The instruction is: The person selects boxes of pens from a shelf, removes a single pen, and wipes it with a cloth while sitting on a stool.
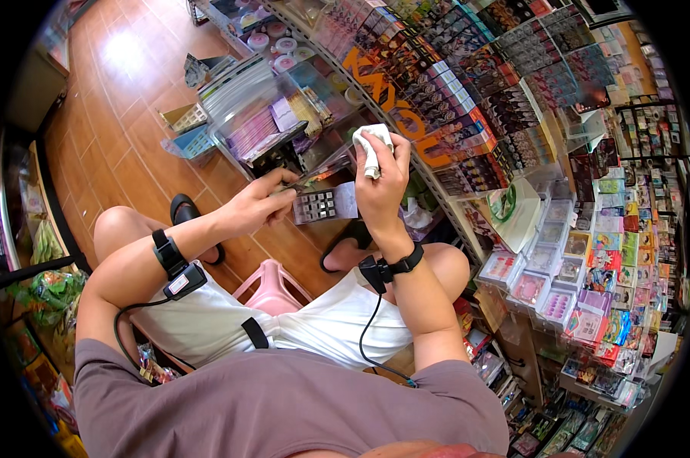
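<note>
A folded white cloth (pixel 372 160) is pinched in the fingers of my right hand (pixel 384 186), held up beside the shelf edge. My left hand (pixel 262 201) grips the near end of a thin, flat, glossy piece (pixel 322 172) that slants up towards the cloth. What that piece is, I cannot tell. Just below it sits a small open box (pixel 321 206) with several pale square pieces in it. Beyond my left hand stands a transparent plastic bin (pixel 216 109) with purple and yellow packets upright inside.
Shelves of card packs (pixel 436 97) rise at the right behind a perforated metal edge (pixel 436 192). Stacked transparent cases (pixel 542 275) stand nearer me. A blue basket (pixel 195 143) rests on the tiled floor (pixel 116 154). A pink plastic stool (pixel 270 289) shows between my legs.
</note>
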The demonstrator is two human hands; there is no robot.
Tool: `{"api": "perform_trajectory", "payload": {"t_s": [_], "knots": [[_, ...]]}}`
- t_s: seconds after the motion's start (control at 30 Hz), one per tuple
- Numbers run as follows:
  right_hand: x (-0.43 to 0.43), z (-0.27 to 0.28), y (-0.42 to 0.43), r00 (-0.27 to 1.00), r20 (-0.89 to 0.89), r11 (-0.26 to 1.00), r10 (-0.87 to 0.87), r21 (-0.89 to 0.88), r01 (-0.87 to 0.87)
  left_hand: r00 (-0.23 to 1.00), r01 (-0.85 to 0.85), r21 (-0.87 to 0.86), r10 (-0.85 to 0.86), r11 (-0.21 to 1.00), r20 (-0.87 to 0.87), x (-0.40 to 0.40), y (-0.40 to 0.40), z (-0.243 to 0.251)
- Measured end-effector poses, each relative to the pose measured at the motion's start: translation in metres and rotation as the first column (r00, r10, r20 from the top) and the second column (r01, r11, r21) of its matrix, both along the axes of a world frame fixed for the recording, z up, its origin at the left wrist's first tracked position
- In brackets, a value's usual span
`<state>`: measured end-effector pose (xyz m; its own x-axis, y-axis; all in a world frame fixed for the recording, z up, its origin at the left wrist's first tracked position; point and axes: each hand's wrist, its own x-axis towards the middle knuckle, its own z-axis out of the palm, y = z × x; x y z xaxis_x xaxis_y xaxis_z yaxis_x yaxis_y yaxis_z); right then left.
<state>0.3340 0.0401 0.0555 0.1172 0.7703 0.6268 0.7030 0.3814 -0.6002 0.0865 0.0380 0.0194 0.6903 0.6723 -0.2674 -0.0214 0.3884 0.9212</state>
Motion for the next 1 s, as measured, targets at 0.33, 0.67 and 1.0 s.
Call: {"api": "perform_trajectory", "payload": {"t_s": [0.33,0.67,1.0], "knots": [[-0.027,-0.007,-0.025,0.870,0.224,0.895,0.440,-0.028,-0.446,0.971,-0.034,-0.362,0.116,0.932,0.207,0.000,0.002,-0.002],[0.005,-0.004,0.002,0.996,0.082,0.997,0.047,-0.063,-0.042,0.985,0.135,-0.046,-0.129,0.990,0.118,-0.004,0.004,0.008],[-0.013,0.003,-0.015,0.978,0.031,0.978,0.205,-0.034,-0.204,0.991,-0.029,-0.249,0.061,0.968,0.122,-0.002,0.001,0.008]]}}
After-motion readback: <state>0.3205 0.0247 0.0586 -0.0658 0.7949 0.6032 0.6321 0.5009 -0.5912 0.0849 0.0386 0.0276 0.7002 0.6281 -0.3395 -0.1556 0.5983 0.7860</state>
